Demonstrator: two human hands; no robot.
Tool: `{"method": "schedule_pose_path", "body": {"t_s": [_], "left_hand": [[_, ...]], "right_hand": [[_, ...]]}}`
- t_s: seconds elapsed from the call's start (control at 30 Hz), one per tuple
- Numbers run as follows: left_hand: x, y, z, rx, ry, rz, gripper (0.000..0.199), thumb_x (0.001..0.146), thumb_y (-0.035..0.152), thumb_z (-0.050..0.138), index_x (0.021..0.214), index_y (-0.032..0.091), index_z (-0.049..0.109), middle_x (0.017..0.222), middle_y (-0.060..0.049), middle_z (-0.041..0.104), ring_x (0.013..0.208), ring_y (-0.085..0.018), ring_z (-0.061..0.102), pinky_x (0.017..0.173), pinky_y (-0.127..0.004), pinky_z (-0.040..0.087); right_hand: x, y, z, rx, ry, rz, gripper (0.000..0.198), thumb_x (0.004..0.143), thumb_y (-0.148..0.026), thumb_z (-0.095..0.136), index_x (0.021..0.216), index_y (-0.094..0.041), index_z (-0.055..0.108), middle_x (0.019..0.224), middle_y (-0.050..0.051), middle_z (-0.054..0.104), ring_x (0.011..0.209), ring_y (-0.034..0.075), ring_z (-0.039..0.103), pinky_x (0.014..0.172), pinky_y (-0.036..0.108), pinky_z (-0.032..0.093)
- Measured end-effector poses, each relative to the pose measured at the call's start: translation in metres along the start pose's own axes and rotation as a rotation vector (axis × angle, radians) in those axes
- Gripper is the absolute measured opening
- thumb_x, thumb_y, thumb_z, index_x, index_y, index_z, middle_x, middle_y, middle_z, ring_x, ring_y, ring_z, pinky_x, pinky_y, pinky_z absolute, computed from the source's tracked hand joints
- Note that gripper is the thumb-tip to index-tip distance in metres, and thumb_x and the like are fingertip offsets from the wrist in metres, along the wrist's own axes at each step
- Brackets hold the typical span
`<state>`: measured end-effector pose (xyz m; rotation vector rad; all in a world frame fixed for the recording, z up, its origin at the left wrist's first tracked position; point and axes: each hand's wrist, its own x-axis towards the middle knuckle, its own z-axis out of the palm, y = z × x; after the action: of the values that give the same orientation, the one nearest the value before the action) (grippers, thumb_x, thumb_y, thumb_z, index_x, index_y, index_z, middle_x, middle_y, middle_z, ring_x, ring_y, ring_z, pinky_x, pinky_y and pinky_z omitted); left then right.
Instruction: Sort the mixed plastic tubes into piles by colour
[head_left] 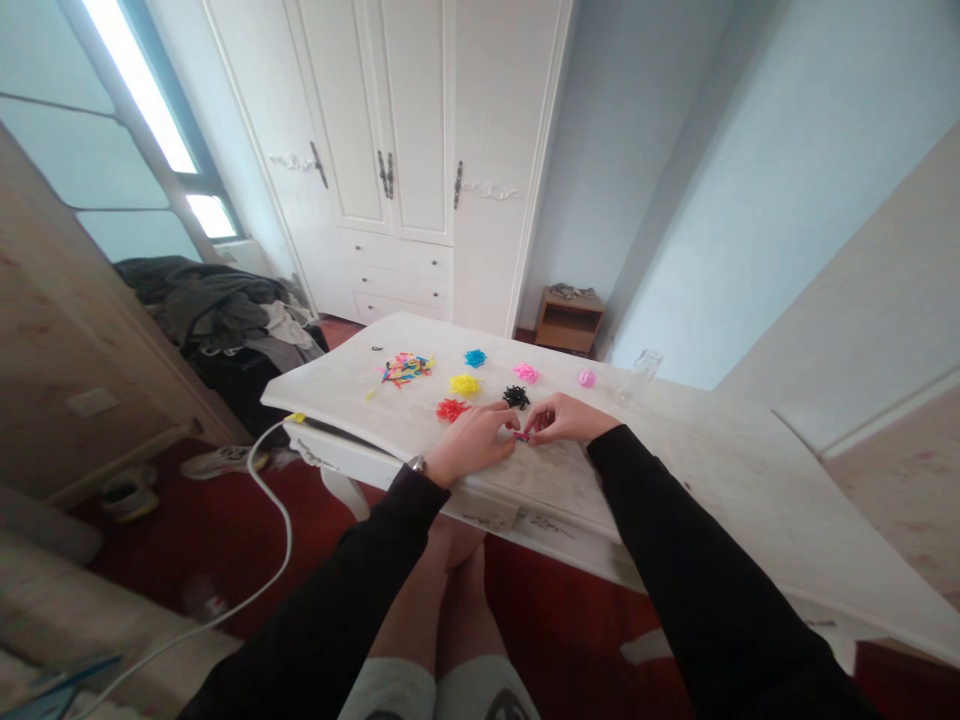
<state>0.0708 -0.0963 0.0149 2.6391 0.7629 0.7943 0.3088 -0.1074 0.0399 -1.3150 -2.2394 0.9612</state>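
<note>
My left hand (480, 436) rests low over the white table, fingers bent and pinched around small coloured strips (521, 436). My right hand (564, 418) meets it from the other side, its fingertips closed on the same strips. Pink and a dark colour show between the fingers; the exact kind is too small to tell. Just beyond my hands lie a red pile (452, 409) and a black pile (516, 397) of small strips. Behind these are a yellow pile (464, 385), a blue pile (475, 357) and a pink pile (526, 373). A mixed-colour heap (406, 369) spreads to the left.
A pink round item (586, 378) and a clear glass (640, 376) are on the table (720, 480) to the right. A white cable (288, 520) hangs from its left corner. Beyond stand a white wardrobe (416, 120) and a small wooden cabinet (568, 322); clothes (202, 300) are heaped left.
</note>
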Motion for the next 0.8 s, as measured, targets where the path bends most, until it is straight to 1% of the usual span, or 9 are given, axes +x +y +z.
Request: {"method": "schedule_pose_path", "body": {"t_s": [0.1, 0.2, 0.4, 0.57, 0.67, 0.8], "left_hand": [[-0.0001, -0.0015, 0.0003, -0.008, -0.010, 0.015, 0.016, 0.087, 0.020, 0.058, 0.095, 0.022, 0.072, 0.101, -0.006, 0.070, 0.093, -0.023, 0.069, 0.084, -0.031, 0.050], [-0.0004, -0.0021, 0.0004, -0.020, -0.008, 0.015, 0.016, 0.088, 0.019, 0.057, 0.093, 0.022, 0.071, 0.099, -0.006, 0.069, 0.092, -0.022, 0.069, 0.083, -0.031, 0.050], [-0.0006, -0.0018, -0.0003, -0.065, 0.004, 0.020, 0.012, 0.091, 0.020, 0.055, 0.093, 0.022, 0.067, 0.099, -0.005, 0.069, 0.090, -0.022, 0.067, 0.082, -0.031, 0.050], [-0.0001, -0.0020, -0.0005, -0.079, 0.003, 0.013, 0.017, 0.094, 0.022, 0.050, 0.097, 0.022, 0.067, 0.103, -0.007, 0.069, 0.093, -0.022, 0.067, 0.083, -0.032, 0.050], [-0.0006, -0.0015, -0.0006, -0.092, 0.019, 0.000, 0.020, 0.090, 0.019, 0.053, 0.105, 0.022, 0.066, 0.106, -0.006, 0.069, 0.095, -0.023, 0.067, 0.085, -0.032, 0.050], [-0.0022, 0.0006, -0.0026, -0.093, 0.004, 0.020, 0.024, 0.080, 0.014, 0.057, 0.098, 0.023, 0.070, 0.105, -0.005, 0.069, 0.092, -0.023, 0.068, 0.084, -0.032, 0.051]], "right_hand": [[0.0018, 0.0023, 0.0024, 0.025, 0.009, -0.015, 0.026, 0.075, -0.040, 0.078, 0.087, -0.017, 0.080, 0.071, 0.002, 0.071, 0.064, 0.014, 0.058, 0.060, 0.026, 0.044], [0.0020, -0.0007, 0.0037, 0.032, 0.028, -0.016, 0.023, 0.076, -0.038, 0.076, 0.083, -0.016, 0.079, 0.070, 0.002, 0.071, 0.063, 0.013, 0.058, 0.060, 0.026, 0.044], [0.0018, -0.0065, 0.0020, 0.080, 0.069, 0.019, 0.028, 0.074, -0.043, 0.078, 0.078, -0.015, 0.077, 0.070, 0.003, 0.071, 0.065, 0.015, 0.059, 0.062, 0.026, 0.044], [0.0021, -0.0030, 0.0004, 0.103, 0.108, 0.042, 0.030, 0.073, -0.045, 0.078, 0.077, -0.015, 0.077, 0.070, 0.003, 0.071, 0.065, 0.015, 0.058, 0.062, 0.027, 0.043], [0.0017, -0.0018, 0.0003, 0.109, 0.129, 0.052, 0.030, 0.072, -0.045, 0.079, 0.076, -0.016, 0.078, 0.069, 0.003, 0.071, 0.065, 0.015, 0.058, 0.061, 0.027, 0.042], [0.0012, -0.0001, 0.0004, 0.096, 0.127, 0.062, 0.029, 0.072, -0.045, 0.079, 0.076, -0.016, 0.078, 0.071, 0.004, 0.072, 0.066, 0.016, 0.060, 0.062, 0.028, 0.043]]}}
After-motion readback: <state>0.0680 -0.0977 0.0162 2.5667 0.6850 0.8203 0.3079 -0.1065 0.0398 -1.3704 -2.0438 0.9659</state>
